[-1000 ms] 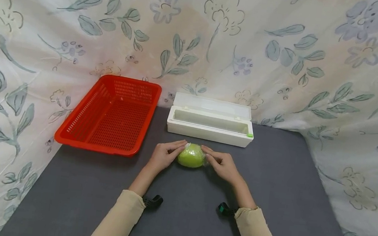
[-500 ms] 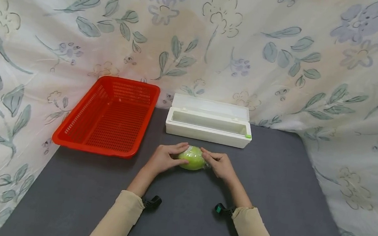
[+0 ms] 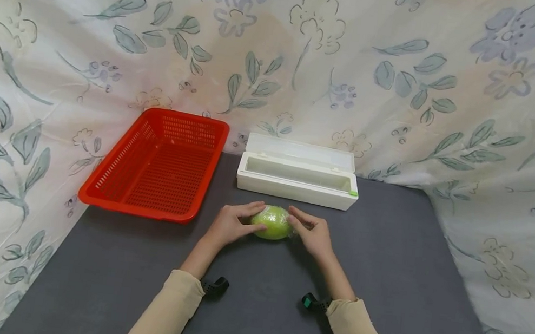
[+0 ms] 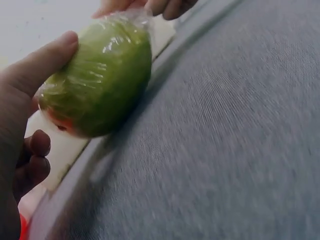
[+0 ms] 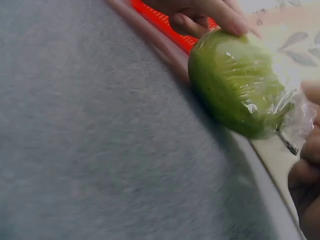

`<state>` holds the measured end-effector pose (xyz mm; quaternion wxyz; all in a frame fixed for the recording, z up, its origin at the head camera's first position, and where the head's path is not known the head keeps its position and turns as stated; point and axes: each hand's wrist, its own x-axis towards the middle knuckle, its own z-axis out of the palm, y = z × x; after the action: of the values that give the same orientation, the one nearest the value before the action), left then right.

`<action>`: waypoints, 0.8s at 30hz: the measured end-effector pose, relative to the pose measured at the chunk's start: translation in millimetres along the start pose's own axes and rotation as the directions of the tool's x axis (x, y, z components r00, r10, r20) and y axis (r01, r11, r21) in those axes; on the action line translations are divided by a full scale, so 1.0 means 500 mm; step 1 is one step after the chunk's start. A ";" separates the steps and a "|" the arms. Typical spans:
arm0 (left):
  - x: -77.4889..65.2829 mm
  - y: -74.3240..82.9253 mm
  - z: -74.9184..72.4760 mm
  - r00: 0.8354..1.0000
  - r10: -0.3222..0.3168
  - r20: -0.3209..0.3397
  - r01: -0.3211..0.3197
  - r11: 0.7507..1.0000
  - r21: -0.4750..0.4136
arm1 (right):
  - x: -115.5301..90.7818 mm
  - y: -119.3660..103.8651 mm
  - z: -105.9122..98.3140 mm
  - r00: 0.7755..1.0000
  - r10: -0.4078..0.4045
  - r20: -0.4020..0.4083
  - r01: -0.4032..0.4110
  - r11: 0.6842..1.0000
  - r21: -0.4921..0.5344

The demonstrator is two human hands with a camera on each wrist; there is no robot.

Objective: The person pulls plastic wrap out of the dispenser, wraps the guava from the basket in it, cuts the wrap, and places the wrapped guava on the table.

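Observation:
A green pear [image 3: 273,222] wrapped in clear cling film lies on its side on the dark tabletop. My left hand [image 3: 234,222] grips its left end, thumb on the near side and fingers over the far side. In the left wrist view, the pear's reddish end with a dark spot faces that hand. At the stem end, my right hand [image 3: 311,234] pinches the loose, gathered cling film [image 5: 302,117]. The dark stem [image 5: 287,142] shows through beside the bunched film in the right wrist view.
A red plastic basket [image 3: 187,218] stands at the back left. Behind the pear is a long white cling film dispenser box [image 3: 294,190] with its lid raised and a green piece at its right end. Floral cloth [image 3: 399,121] hangs around the dark table [image 3: 397,278].
My left thumb has moved down onto the near side of the pear, gripping it. The right fingers have shifted slightly at the film end. Basket and box stay where they were.

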<state>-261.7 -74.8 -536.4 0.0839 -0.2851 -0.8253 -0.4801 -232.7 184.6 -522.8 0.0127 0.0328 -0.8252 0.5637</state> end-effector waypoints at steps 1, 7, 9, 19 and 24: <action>-0.003 -0.003 -0.001 1.000 -0.005 0.017 0.005 1.000 -0.016 | -0.003 0.006 -0.001 1.000 0.017 -0.016 -0.016 0.999 0.032; -0.008 -0.024 -0.009 0.989 -0.001 0.150 0.017 0.994 -0.110 | -0.013 0.027 -0.018 0.999 -0.007 0.045 0.005 0.998 0.063; -0.009 -0.030 -0.011 0.987 -0.011 0.159 0.031 0.992 -0.123 | -0.015 0.030 -0.030 0.989 -0.053 0.140 0.050 0.998 0.028; -0.004 -0.031 -0.011 0.985 -0.037 0.166 0.058 0.990 -0.126 | -0.004 0.053 -0.040 0.955 -0.235 0.181 0.239 0.971 0.000; -0.003 -0.032 -0.012 0.988 -0.028 0.151 0.048 0.990 -0.132 | -0.005 0.045 -0.035 0.979 -0.190 0.078 0.190 0.982 0.000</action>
<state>-270.2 -86.5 -545.5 -0.0065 -0.3092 -0.8001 -0.5140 -232.0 209.2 -537.4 0.0344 0.1333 -0.8203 0.5551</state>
